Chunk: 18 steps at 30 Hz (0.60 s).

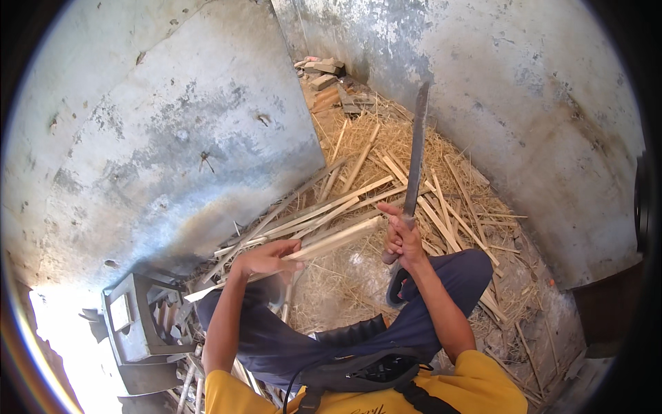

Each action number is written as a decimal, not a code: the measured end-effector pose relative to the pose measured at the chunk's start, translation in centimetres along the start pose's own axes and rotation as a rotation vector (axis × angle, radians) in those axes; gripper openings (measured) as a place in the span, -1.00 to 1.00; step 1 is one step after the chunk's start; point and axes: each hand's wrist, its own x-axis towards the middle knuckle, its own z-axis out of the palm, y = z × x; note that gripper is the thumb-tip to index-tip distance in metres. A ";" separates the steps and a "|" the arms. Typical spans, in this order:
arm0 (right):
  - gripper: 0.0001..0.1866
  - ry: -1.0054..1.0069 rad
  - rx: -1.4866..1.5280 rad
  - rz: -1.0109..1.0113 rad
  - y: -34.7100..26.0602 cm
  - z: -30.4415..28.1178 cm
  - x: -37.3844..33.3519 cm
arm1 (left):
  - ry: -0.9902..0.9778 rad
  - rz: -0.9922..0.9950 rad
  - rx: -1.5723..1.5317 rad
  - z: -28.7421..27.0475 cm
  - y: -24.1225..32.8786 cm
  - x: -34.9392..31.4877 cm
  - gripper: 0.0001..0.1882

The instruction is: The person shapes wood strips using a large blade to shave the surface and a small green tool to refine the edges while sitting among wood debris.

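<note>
My right hand [405, 241] is closed around the handle of a machete, its index finger stretched out to the left. The long dark blade of the machete [416, 152] points up and away from me. My left hand [265, 257] grips a pale, split wooden strip [338, 239], which slants from beside my left leg up to the right. The strip's far end lies just left of my right hand, apart from the blade. Fingers of the left hand are partly hidden and slightly blurred around the strip.
Many loose wooden strips [358, 186] lie over straw-like shavings [407, 138] ahead. Worn walls [207, 117] rise at left and right. Bricks [324, 69] are stacked in the far corner. A grey metal frame [138, 324] stands at lower left. My bent legs flank the floor.
</note>
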 end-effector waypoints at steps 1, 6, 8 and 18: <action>-0.55 -0.032 0.054 -0.001 0.3 0.1 0.0 | 0.001 -0.008 -0.016 0.3 -0.2 0.0 -0.70; -0.67 0.049 -0.008 -0.008 -0.4 -0.7 0.4 | 0.080 0.026 0.145 0.8 -1.7 1.7 -0.71; -0.67 0.190 -0.132 -0.044 -1.8 -0.3 0.8 | 0.131 0.004 0.247 0.6 -3.2 2.6 -0.66; -0.64 0.316 -0.258 -0.106 -4.2 -1.0 0.5 | 0.196 -0.216 0.884 1.3 -13.4 11.5 -0.60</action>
